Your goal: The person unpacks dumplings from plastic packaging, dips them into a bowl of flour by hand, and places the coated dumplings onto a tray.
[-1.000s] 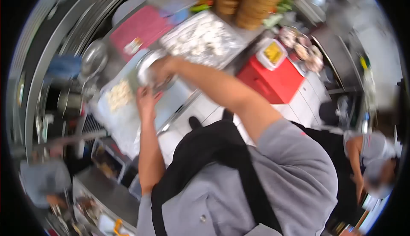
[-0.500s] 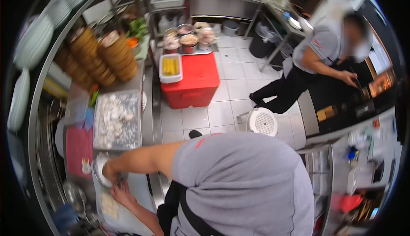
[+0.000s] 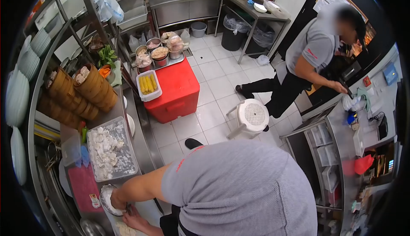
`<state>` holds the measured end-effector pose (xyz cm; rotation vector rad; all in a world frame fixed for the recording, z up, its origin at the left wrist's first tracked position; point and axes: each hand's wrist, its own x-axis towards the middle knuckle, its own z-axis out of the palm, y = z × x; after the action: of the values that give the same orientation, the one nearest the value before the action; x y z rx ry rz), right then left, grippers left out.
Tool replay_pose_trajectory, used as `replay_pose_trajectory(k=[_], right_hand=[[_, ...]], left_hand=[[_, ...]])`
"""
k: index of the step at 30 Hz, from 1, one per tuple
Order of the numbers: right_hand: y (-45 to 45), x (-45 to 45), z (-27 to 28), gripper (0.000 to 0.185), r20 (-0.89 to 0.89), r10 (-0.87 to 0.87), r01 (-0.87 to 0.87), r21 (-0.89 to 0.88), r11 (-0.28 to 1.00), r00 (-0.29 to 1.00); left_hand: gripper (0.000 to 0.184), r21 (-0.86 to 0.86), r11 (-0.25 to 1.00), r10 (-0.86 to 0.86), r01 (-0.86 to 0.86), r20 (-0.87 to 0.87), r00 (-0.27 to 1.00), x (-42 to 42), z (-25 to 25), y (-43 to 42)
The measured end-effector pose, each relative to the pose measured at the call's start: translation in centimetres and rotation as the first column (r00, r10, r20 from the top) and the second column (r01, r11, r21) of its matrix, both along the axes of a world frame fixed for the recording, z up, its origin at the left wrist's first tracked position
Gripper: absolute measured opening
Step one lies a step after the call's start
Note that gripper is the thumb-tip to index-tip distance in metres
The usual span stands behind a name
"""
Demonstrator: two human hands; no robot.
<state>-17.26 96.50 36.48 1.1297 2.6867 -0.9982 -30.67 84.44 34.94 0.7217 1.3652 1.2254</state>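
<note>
My right hand [image 3: 118, 199] is over the near side of a round metal bowl [image 3: 106, 192] of white flour-like powder, its fingers hidden. Just below, my left hand [image 3: 136, 221] is beside the bowl, fingers curled around something small that I cannot make out. Pale flat dough pieces [image 3: 125, 230] lie by it on a light work surface [image 3: 149, 210]. Beyond the bowl, a tray [image 3: 131, 161] holds floury white pieces [image 3: 103, 148]. A pink board [image 3: 82, 185] lies left of the bowl.
Bamboo steamers [image 3: 96, 87] are stacked at the counter's far end. A red box [image 3: 181, 97] carries food bowls and a tub of yellow pieces [image 3: 147, 84]. A white stool [image 3: 252, 115] stands behind me. A co-worker [image 3: 314, 50] strides on the right, a dark object in hand.
The view has shifted, so the counter and my hands appear lower. My right hand stays at the bowl, my left close below. The co-worker has turned and reaches toward the right-hand counter.
</note>
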Motion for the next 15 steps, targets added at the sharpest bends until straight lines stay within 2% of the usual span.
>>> replay_pose_trajectory(k=[1, 3, 5, 6, 7, 8, 11, 13, 15], right_hand=[[0.1, 0.0, -0.1, 0.036, -0.002, -0.013, 0.013, -0.003, 1.0, 1.0], [0.4, -0.7, 0.1, 0.036, 0.001, -0.007, 0.007, 0.012, 1.0, 1.0], [0.0, -1.8, 0.2, 0.036, 0.02, 0.041, -0.042, 0.027, 0.999, 0.999], [0.0, -1.9, 0.2, 0.035, 0.037, 0.065, -0.066, 0.04, 0.997, 0.997], [-0.3, -2.0, 0.4, 0.035, 0.058, 0.096, -0.099, 0.051, 0.994, 0.994], [-0.4, -2.0, 0.6, 0.035, 0.076, 0.118, -0.123, 0.064, 0.99, 0.99], [-0.8, -2.0, 2.4, 0.034, 0.114, 0.159, -0.172, 0.12, 0.978, 0.981], [-1.4, -1.9, 3.2, 0.037, 0.118, 0.057, -0.066, 0.076, 0.995, 0.991], [-0.6, -3.0, 1.2, 0.032, 0.077, 0.04, -0.047, 0.094, 0.994, 0.996]], left_hand=[[0.037, 0.024, 1.0, -0.013, 0.013, 0.034, 0.999, -0.2, -0.1, -0.2], [0.035, 0.098, 0.984, -0.109, 0.147, -0.318, 0.942, -2.1, -3.0, 0.8], [0.032, 0.051, 0.992, -0.102, 0.114, -0.19, 0.976, -2.4, -3.6, 1.5], [0.03, -0.004, 1.0, 0.021, -0.021, 0.038, 0.999, -0.5, -0.8, 0.5], [0.03, -0.023, 1.0, 0.011, -0.009, 0.064, 0.998, -0.6, -0.4, 0.4], [0.029, 0.079, 0.996, -0.033, 0.032, 0.017, 0.999, -2.0, -2.6, 0.6], [0.029, -0.005, 0.996, 0.091, -0.091, 0.099, 0.991, -1.3, -1.5, 0.5], [0.028, -0.003, 0.994, 0.11, -0.111, 0.104, 0.988, -1.0, -1.5, 0.8], [0.026, -0.012, 0.993, 0.12, -0.12, 0.104, 0.987, -0.9, -1.3, 0.7]])
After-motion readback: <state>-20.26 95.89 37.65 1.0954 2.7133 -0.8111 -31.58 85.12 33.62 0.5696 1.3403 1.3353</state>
